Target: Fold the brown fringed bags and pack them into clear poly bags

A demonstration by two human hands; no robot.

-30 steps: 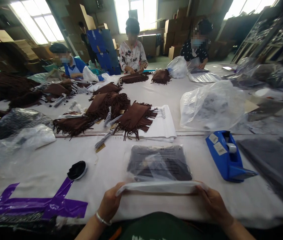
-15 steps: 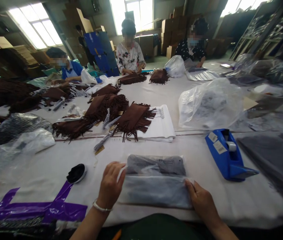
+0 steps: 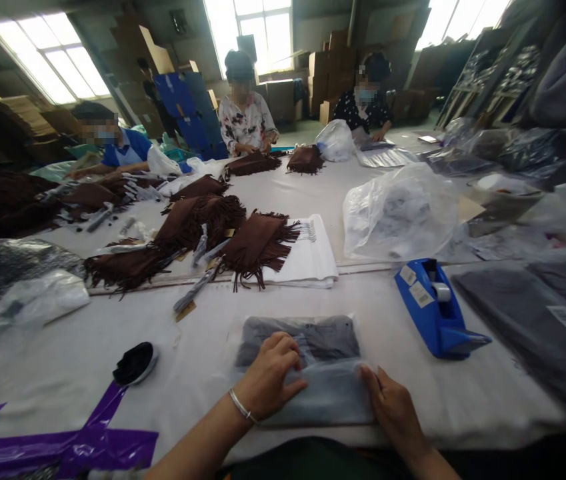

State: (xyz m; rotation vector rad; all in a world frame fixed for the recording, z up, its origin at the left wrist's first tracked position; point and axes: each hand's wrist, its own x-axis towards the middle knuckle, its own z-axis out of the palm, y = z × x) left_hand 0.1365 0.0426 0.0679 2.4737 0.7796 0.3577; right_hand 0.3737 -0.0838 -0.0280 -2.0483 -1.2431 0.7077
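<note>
In front of me a dark grey folded item (image 3: 330, 331) lies flat inside a clear plastic bag (image 3: 330, 403), whose frosted near part is folded over it. My right hand (image 3: 397, 403) pinches the bag's right edge between thumb and fingers. Over the left part of the bag is my left hand (image 3: 275, 377), its fingers bent and the thumb held apart. Nothing shows in its grasp; whether the fingertips touch the plastic is hard to tell. A blue tape dispenser (image 3: 435, 310) stands to the right of the bag.
Brown fringed pieces (image 3: 257, 247) lie across the table, some on white sheets (image 3: 315, 257). A stuffed clear bag (image 3: 403, 213) sits beyond the dispenser, dark bagged items (image 3: 527, 320) at right. Purple tape (image 3: 87, 447) marks the left edge. Three co-workers sit opposite.
My left hand has moved from the bag's left edge rightward onto its middle. My right hand keeps its hold on the right edge. The view has shifted slightly.
</note>
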